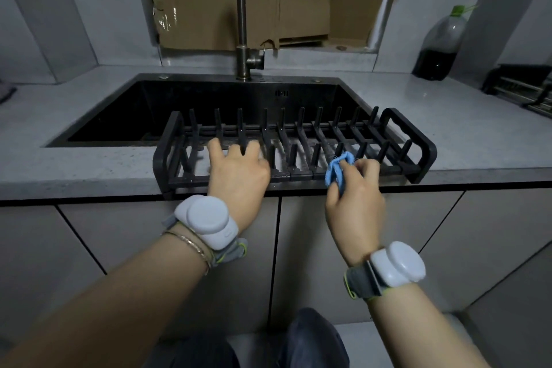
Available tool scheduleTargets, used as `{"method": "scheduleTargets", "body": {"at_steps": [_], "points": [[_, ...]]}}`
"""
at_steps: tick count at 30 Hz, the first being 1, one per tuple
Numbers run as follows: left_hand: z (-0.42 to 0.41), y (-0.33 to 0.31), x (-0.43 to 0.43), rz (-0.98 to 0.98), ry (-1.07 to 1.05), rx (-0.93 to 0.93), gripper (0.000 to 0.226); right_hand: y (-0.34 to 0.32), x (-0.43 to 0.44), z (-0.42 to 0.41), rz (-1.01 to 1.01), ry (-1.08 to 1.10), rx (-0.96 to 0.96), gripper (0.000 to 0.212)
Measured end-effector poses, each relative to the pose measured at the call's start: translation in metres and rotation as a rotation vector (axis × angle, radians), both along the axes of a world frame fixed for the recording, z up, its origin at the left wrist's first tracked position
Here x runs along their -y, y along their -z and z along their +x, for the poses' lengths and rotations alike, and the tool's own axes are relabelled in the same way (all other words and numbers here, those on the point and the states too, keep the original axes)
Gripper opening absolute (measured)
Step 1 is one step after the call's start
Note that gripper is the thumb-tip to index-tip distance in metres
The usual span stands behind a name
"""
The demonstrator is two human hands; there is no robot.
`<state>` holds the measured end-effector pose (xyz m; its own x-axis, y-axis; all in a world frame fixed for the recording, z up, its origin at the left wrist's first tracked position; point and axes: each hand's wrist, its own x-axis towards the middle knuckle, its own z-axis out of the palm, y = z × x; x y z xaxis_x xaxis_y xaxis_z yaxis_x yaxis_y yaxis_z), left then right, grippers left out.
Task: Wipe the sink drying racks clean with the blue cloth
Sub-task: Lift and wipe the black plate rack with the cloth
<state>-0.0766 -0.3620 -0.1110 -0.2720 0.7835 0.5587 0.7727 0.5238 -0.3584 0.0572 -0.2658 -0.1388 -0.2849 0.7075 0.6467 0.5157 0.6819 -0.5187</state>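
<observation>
A black drying rack (418,140) with upright prongs lies on the counter's front edge, its far side over the sink. My left hand (239,170) rests on the rack's left half, fingers spread and straight among the prongs. My right hand (355,197) grips a bunched blue cloth (337,170) and holds it against the rack's front rail right of centre.
The dark sink (143,110) lies behind the rack with a tall faucet (242,24) at its back. A plastic bottle of dark liquid (439,48) stands at the back right. A second dark rack (519,84) sits at the right edge. Cabinet doors (119,248) are below the counter.
</observation>
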Motion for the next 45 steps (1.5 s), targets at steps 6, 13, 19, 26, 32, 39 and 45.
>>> {"method": "scheduleTargets", "body": {"at_steps": [6, 13, 19, 26, 32, 39, 45], "points": [[-0.008, 0.010, -0.006, -0.005, 0.013, -0.010, 0.037, 0.004, 0.009, 0.000, 0.089, -0.091, 0.021, 0.028], [-0.012, 0.016, -0.006, 0.125, 0.094, 0.011, 0.070, 0.003, 0.007, -0.001, -0.002, -0.058, 0.090, 0.038], [-0.015, 0.018, -0.008, 0.177, 0.133, -0.024, 0.068, 0.009, -0.012, 0.021, -0.094, -0.063, -0.085, 0.037], [-0.018, 0.019, -0.009, 0.217, 0.154, -0.054, 0.067, 0.001, -0.027, 0.035, -0.217, 0.014, -0.192, 0.037], [-0.019, 0.020, -0.010, 0.241, 0.166, -0.082, 0.067, 0.002, -0.005, 0.022, -0.150, -0.007, 0.032, 0.039], [-0.019, 0.021, -0.011, 0.255, 0.171, -0.082, 0.067, 0.002, -0.011, 0.025, -0.182, 0.068, 0.087, 0.044], [-0.019, 0.021, -0.011, 0.262, 0.166, -0.086, 0.067, 0.010, -0.005, 0.025, -0.166, 0.024, 0.069, 0.048]]}}
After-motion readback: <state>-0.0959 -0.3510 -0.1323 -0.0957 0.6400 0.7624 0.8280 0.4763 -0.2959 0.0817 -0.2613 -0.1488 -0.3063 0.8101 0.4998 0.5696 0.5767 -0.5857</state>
